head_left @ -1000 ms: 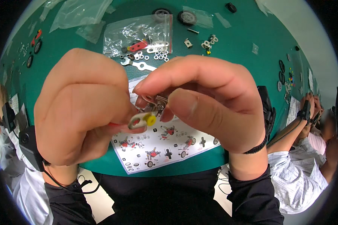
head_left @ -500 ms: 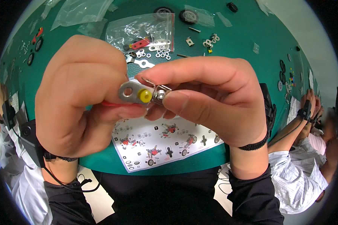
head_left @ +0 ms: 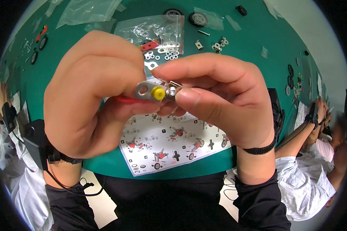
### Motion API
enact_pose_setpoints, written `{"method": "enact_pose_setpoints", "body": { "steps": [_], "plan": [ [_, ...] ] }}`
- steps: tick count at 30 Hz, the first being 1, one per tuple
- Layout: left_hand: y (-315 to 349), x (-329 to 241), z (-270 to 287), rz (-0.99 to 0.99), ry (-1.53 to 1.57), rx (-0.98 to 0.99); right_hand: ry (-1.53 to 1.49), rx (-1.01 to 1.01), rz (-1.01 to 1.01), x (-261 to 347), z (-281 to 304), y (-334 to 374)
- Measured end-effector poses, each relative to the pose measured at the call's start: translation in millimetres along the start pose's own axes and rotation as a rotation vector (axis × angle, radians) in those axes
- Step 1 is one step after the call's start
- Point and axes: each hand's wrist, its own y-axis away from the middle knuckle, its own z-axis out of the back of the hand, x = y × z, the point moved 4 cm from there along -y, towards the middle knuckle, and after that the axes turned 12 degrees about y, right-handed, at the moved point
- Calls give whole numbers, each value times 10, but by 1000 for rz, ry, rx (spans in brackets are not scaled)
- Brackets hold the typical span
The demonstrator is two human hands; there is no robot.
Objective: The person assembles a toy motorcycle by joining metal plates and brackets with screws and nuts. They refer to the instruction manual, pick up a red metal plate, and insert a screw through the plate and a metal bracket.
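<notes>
— Since a second ago both hands have drawn up closer to the camera, and the little metal piece has turned, so its flat face with the round hole now shows. What do they hold?

— Left hand [head_left: 90, 92] curls round from the left, thumb and fingers closed on the end of a small silver metal strip [head_left: 145, 91]. Right hand [head_left: 219, 100] comes in from the right, thumb and forefinger pinching the other end, where a small silver bracket [head_left: 172, 89] sits against the strip. A yellow cap [head_left: 157, 92] stands on the strip, between the two thumbs.

— Anything else in the grip?

— A thin red part [head_left: 128, 99] peeks out under the left thumb; what it is I cannot tell. All of it is held in the air above the bench [head_left: 258, 65], over its near edge.

— And below the hands?

— A white instruction sheet [head_left: 173, 144] with small pictures of red models lies on the green bench, at the near edge. Beyond the hands, toward the far edge, a clear plastic bag [head_left: 158, 32] lies with a red piece and silver washers at its mouth. Right of the bag are small loose metal parts [head_left: 219, 44], and two black wheels [head_left: 198, 18] sit at the far edge. Another clear bag [head_left: 90, 10] lies at the far left corner, and a small red model [head_left: 40, 36] is near the left edge.

— Other people?

— A person in a white shirt [head_left: 306, 181] sits at the right edge of the bench, and a sleeve shows at the left.
</notes>
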Motion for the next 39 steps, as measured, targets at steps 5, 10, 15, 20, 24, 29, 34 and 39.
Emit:
{"method": "enact_pose_setpoints", "body": {
  "steps": [5,10,15,20,24,29,34,39],
  "plan": [
    [8,71,3,22,55,-1,38,-31,-2,32,-1,16],
    [17,79,5,55,130,-18,-21,-41,-7,41,-4,33],
    [10,76,12,38,137,-22,-36,-31,12,34,-10,35],
    [34,-114,1,13,-70,14,38,-13,83,11,-18,10],
    [33,-357,16,66,-133,141,24,-6,177,58,-50,23],
    [50,-375,-72,27,-136,80,71,13,210,15,-35,42],
    [44,-354,-49,235,-151,63,45,18,164,35,-47,59],
    [68,-258,-25,330,-87,-41,73,-16,73,40,-25,75]
  ]
}}
